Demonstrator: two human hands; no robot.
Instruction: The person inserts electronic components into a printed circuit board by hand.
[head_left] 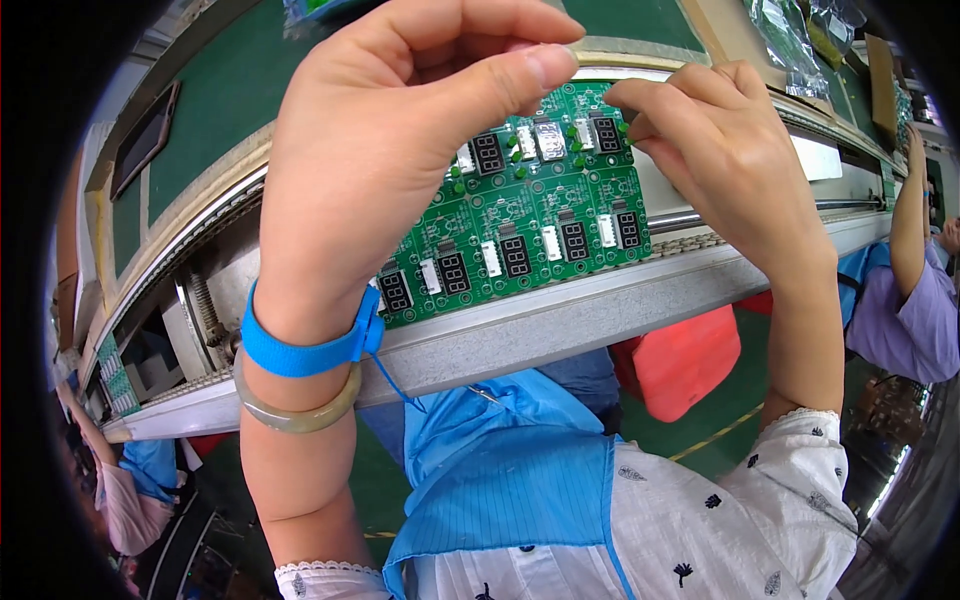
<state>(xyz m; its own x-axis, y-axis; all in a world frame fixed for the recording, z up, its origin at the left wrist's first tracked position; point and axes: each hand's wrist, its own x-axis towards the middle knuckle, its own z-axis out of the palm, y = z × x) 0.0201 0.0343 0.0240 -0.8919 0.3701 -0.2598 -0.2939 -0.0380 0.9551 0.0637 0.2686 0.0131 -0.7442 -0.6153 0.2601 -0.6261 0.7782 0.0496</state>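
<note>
A panel of joined green circuit boards [590,195] lies on the conveyor rails in front of me. Each visible board carries a dark digit display [572,240] and a white connector [551,243]; small green LEDs [516,155] stand in the far row. My left hand [400,110] hovers over the panel's left part, fingers curled and thumb close to the index finger; whatever it holds is hidden. At the far right board, my right hand [715,140] has its fingers pinched down at a green LED [622,127] beside the display. My left hand covers part of the panel.
A metal rail [520,345] runs along my side of the conveyor. A dark phone-like device [146,137] lies on the green surface to the far left. Clear plastic bags [785,45] sit at the far right. A red seat [685,360] stands below; other people are at both sides.
</note>
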